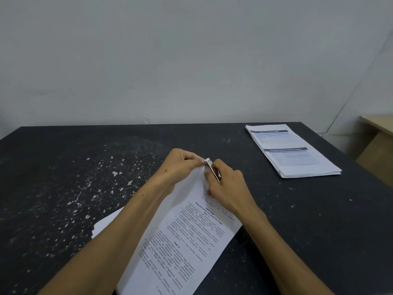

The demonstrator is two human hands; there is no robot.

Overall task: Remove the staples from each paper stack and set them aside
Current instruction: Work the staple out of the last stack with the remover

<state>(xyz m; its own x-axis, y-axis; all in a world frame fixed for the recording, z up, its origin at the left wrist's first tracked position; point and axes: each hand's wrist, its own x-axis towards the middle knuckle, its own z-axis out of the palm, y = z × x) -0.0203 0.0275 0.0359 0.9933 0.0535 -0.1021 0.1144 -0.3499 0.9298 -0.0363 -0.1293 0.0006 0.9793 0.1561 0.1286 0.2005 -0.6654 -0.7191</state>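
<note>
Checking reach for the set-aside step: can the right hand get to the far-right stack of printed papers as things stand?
Probably yes: bare black tabletop lies between the right hand and the stack of printed papers, though that hand holds a metal tool.

I saw the printed paper stack [180, 241] lying slantwise on the dark table's near middle, its white top sheet dense with black text, its far corner lifted off the surface. A thin metal staple remover [212, 170] sat at that raised corner, tip against the paper; the staple itself was too small to make out. A second paper stack [293, 152], with blue-grey header bands, lay flat near the far right edge, well apart.
</note>
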